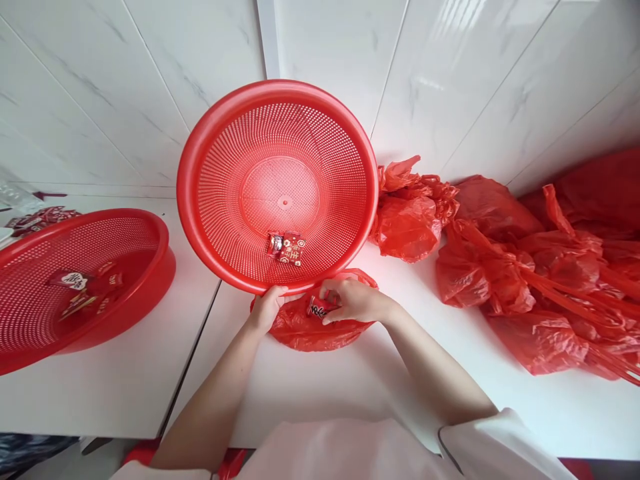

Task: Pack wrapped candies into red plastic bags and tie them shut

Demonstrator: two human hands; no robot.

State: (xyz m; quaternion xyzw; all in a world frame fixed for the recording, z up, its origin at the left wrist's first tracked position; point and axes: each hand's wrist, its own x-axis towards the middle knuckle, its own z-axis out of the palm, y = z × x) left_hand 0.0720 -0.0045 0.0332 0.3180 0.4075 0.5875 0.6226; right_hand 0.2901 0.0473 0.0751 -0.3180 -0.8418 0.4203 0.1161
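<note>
A red plastic bag [315, 339] lies with its mouth open on the white table. My left hand [267, 312] is closed on the bag's left edge, its thumb close against the rim of a red perforated basket [225, 123]. In the bag's mouth, my right hand [353, 301] has its fingers curled around a small red wrapped packet [319, 307] with dark and white lettering. Part of the right fingers is hidden by the hand itself. The basket tilts toward me behind the bag. Two small packets, one a red patterned wrapper [291, 249], lie low inside it.
To the left, a second red basket [150, 280] holds several wrapped packets [73, 280], with more red packets [47, 219] behind it. Filled red bags [550, 267] crowd the right side, one bag [407, 220] beside the middle basket. A tiled wall [440, 73] rises behind the table.
</note>
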